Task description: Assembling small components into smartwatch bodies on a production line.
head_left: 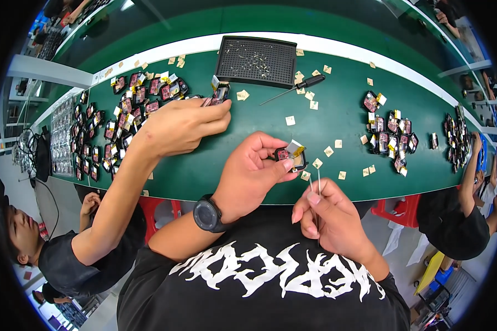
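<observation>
My left hand point(259, 164), with a black watch on its wrist, pinches a small black device housing point(297, 161) above the table's near edge. A red circuit board shows inside the housing, and a silver battery pouch with yellow tape tilts up from it. In my right hand point(327, 212) is a pair of thin metal tweezers point(311, 182), tips pointing up and away, just right of the housing and apart from it. A co-worker's hand point(188, 127) reaches in from the left and grasps another such housing point(220, 94).
A black perforated tray point(257, 59) holding small metal pieces stands at the back. Beside it lies a screwdriver point(309, 83). Small beige squares point(290, 120) are scattered about the green table. Many similar housings cluster left point(141, 94) and right point(392, 132). Co-workers sit at both sides.
</observation>
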`<state>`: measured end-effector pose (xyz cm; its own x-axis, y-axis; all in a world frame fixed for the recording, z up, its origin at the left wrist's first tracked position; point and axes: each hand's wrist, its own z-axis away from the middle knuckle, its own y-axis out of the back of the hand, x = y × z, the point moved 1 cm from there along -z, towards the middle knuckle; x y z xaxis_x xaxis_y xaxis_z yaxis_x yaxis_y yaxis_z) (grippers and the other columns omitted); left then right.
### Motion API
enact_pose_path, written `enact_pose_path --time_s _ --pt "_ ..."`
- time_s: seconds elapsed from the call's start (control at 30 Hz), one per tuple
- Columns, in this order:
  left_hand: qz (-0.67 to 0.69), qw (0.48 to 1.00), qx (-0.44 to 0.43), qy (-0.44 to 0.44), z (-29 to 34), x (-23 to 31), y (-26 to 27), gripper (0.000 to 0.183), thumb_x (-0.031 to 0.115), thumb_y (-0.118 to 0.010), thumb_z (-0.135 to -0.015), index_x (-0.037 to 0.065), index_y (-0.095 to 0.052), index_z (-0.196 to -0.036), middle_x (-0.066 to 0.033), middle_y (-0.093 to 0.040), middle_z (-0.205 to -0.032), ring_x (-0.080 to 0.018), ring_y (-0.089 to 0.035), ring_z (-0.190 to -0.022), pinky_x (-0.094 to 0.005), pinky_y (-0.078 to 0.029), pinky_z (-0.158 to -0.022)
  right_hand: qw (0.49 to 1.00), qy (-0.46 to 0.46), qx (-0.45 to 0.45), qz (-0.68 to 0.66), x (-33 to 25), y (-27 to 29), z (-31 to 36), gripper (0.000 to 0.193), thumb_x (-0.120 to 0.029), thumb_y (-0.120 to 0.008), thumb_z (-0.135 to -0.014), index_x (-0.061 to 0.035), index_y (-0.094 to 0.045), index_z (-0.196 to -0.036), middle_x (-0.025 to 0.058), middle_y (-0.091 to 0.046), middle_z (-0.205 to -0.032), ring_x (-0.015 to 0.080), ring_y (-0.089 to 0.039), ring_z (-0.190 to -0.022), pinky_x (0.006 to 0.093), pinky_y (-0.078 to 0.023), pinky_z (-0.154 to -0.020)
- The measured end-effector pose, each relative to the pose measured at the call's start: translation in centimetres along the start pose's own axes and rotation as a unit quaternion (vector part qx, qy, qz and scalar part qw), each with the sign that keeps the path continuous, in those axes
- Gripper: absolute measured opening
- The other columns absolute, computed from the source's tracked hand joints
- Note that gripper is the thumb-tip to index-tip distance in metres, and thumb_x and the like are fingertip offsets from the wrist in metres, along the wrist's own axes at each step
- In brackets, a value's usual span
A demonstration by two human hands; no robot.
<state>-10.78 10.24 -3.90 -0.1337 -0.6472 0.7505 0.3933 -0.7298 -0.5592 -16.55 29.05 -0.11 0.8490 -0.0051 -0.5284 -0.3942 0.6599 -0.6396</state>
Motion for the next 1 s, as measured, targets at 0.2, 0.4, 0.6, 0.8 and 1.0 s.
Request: enact_pose_path --time_s 0.2,0.4,0.6,0.8,1.0 --pt "-0.049 0.998 0.019 -0.040 0.5 0.0 -0.6 0.025 -0.005 -0.060 -0.096 -0.004 -0.049 -0.118 -0.0146 -0.062 -0.113 -0.0167 -0.070 -0.099 -0.0297 -0.061 -0.086 0.999 0.004 0.040 0.005 -0.2 -0.4 -0.6 0.009 -0.013 -0.048 -0.107 -0.0071 -0.046 -0.113 0.0175 -0.068 -0.086 0.0111 -0.050 -0.051 0.0234 -0.038 -0.048" --pt "-0.070 0.993 -0.001 -0.094 0.9 -0.2 -1.4 0.022 -0.005 -0.060 -0.098 -0.002 -0.050 -0.116 -0.0160 -0.063 -0.119 -0.0195 -0.067 -0.110 -0.0339 -0.059 -0.093 0.997 0.016 0.075 -0.019 -0.5 -0.8 -1.4 0.008 -0.010 -0.051 -0.105 -0.0079 -0.044 -0.107 0.0192 -0.068 -0.082 0.0116 -0.046 -0.045 0.0241 -0.034 -0.042" --pt "-0.120 0.990 -0.014 -0.075 1.0 -0.7 -0.8 0.024 -0.005 -0.059 -0.098 -0.001 -0.050 -0.121 -0.0153 -0.063 -0.121 -0.0194 -0.066 -0.112 -0.0335 -0.058 -0.095 0.997 0.012 0.079 -0.009 -0.7 -0.8 -1.5 0.010 -0.008 -0.053 -0.104 -0.0079 -0.043 -0.103 0.0193 -0.067 -0.081 0.0098 -0.043 -0.044 0.0237 -0.031 -0.041" --pt "-0.104 0.994 -0.016 -0.042 0.4 -0.9 -0.6 0.028 -0.002 -0.059 -0.100 -0.004 -0.056 -0.128 -0.0138 -0.066 -0.120 -0.0194 -0.066 -0.111 -0.0338 -0.059 -0.094 0.994 0.035 0.102 -0.024 0.1 -0.7 -1.6 0.012 -0.004 -0.054 -0.103 -0.0077 -0.042 -0.100 0.0180 -0.066 -0.080 0.0077 -0.041 -0.044 0.0234 -0.029 -0.040" --pt "-0.020 0.999 0.014 0.045 -0.1 -0.6 0.1 0.027 -0.002 -0.057 -0.099 -0.003 -0.058 -0.126 -0.0139 -0.067 -0.121 -0.0219 -0.067 -0.112 -0.0354 -0.061 -0.092 0.986 0.107 0.120 0.040 0.8 -0.2 -2.5 0.015 -0.003 -0.055 -0.102 -0.0067 -0.041 -0.099 0.0163 -0.066 -0.081 0.0062 -0.042 -0.045 0.0228 -0.030 -0.041"
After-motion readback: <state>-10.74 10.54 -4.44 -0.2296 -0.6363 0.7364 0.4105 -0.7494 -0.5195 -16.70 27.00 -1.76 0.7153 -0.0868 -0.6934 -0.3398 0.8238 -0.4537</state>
